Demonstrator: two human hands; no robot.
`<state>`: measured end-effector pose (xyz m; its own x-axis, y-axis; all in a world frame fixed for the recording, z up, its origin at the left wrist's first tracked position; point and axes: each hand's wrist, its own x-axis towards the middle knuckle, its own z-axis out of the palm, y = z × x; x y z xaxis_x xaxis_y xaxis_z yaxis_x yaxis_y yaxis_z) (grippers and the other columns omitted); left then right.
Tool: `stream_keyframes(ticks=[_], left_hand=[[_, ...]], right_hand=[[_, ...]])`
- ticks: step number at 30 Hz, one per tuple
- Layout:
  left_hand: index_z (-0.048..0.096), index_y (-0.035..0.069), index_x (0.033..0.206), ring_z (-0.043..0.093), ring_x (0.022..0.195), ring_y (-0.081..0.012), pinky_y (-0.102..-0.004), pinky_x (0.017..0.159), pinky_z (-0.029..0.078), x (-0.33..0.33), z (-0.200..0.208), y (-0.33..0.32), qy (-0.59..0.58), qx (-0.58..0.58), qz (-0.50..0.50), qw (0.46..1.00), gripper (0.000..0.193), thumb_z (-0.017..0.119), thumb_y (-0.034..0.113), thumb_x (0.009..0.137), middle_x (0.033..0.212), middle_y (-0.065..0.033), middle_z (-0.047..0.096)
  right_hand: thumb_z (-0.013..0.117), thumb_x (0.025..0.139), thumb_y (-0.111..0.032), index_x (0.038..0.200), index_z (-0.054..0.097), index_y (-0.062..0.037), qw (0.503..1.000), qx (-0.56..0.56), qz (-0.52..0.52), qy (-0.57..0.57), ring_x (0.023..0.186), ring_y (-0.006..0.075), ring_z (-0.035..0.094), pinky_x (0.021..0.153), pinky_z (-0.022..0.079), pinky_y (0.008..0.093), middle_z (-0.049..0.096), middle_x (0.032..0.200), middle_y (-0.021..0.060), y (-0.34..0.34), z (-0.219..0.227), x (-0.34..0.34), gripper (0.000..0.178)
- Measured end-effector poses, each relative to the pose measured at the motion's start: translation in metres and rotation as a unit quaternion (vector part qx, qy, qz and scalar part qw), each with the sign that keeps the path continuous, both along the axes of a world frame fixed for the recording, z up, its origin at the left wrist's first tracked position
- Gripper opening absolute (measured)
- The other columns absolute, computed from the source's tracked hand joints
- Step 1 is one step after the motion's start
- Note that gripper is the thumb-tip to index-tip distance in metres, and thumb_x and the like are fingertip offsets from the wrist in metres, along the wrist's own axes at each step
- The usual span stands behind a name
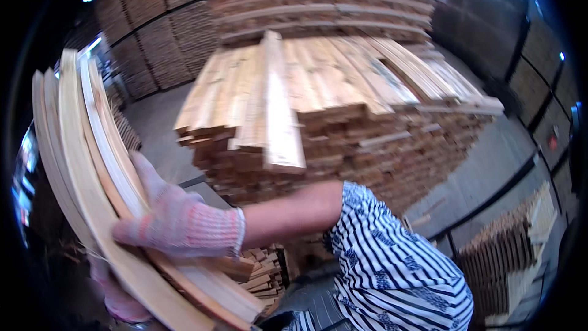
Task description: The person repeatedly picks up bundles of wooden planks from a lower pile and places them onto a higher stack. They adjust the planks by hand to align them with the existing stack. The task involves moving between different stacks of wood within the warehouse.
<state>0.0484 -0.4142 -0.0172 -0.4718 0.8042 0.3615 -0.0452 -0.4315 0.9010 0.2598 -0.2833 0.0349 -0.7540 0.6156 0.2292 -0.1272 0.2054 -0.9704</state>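
Note:
A bundle of several long wooden boards stands on a slant at the left, its lower end near my body. Across the bundle, my right hand in a pinkish-white knit glove is closed, thumb and fingers clamped about the boards. My right arm reaches over from the right in a striped, patterned sleeve. Lower down, my left hand, gloved too, is partly hidden behind the boards; its fingers curl round their outer side.
Ahead stands a large stack of planks, with one loose plank jutting toward me. Short wood pieces lie in a pile below. At the right is another wood stack. Tall bundled timber lines the back.

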Motion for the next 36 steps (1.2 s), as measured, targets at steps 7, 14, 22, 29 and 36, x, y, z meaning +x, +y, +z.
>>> stream_keyframes(ticks=[7, 14, 22, 29, 36], left_hand=[[0.045, -0.002, 0.142, 0.059, 0.116, -0.0296, -0.0427, 0.101, 0.049, -0.016, 0.108, 0.117, 0.059, 0.028, -0.271, 0.960, 0.068, 0.057, 0.046, 0.096, 0.132, -0.0197, 0.056], [0.047, -0.002, 0.140, 0.063, 0.112, -0.0289, -0.0415, 0.097, 0.054, 0.048, 0.148, 0.278, 0.100, -0.012, -0.475, 0.874, 0.063, 0.057, 0.043, 0.097, 0.127, -0.0190, 0.061], [0.053, 0.001, 0.134, 0.072, 0.089, -0.0254, -0.0389, 0.076, 0.064, 0.111, 0.082, 0.382, 0.083, -0.133, -0.387, 0.909, 0.050, 0.058, 0.034, 0.098, 0.113, -0.0168, 0.068], [0.060, 0.001, 0.121, 0.071, 0.075, -0.0305, -0.0433, 0.069, 0.062, 0.134, 0.055, 0.391, 0.073, -0.284, -0.329, 0.897, 0.053, 0.060, 0.045, 0.091, 0.096, -0.0170, 0.070], [0.056, 0.000, 0.129, 0.070, 0.083, -0.0300, -0.0407, 0.080, 0.060, 0.121, 0.048, 0.400, -0.015, -0.221, -0.442, 0.869, 0.055, 0.055, 0.043, 0.095, 0.100, -0.0156, 0.070]], right_hand=[[0.071, 0.083, -0.024, 0.157, 0.000, -0.0066, 0.981, -0.088, -0.138, 0.102, 0.119, 0.0373, 0.059, 0.104, 0.050, 0.0423, 0.054, 0.132, 0.0287, 0.018, 0.061, 0.019, 0.104], [0.063, 0.093, -0.020, 0.131, 0.039, 0.0101, 0.958, -0.049, -0.107, 0.262, 0.101, 0.0301, 0.068, 0.092, 0.059, 0.0369, 0.062, 0.120, 0.0231, 0.129, 0.064, 0.069, 0.054], [0.065, 0.091, -0.040, 0.114, 0.067, -0.0014, 0.970, 0.009, -0.229, -0.078, 0.087, 0.0195, 0.069, 0.076, 0.057, 0.0384, 0.070, 0.094, 0.0128, 0.249, 0.024, 0.124, 0.045], [0.070, 0.082, -0.050, 0.120, 0.067, -0.0043, 0.871, 0.068, -0.331, -0.355, 0.088, 0.0228, 0.065, 0.073, 0.053, 0.0397, 0.068, 0.110, 0.0135, 0.302, -0.013, 0.185, 0.060], [0.063, 0.085, -0.038, 0.121, 0.066, -0.0069, 0.828, 0.272, -0.245, -0.424, 0.097, 0.0332, 0.066, 0.082, 0.053, 0.0425, 0.069, 0.110, 0.0164, 0.372, -0.010, 0.128, 0.048]])
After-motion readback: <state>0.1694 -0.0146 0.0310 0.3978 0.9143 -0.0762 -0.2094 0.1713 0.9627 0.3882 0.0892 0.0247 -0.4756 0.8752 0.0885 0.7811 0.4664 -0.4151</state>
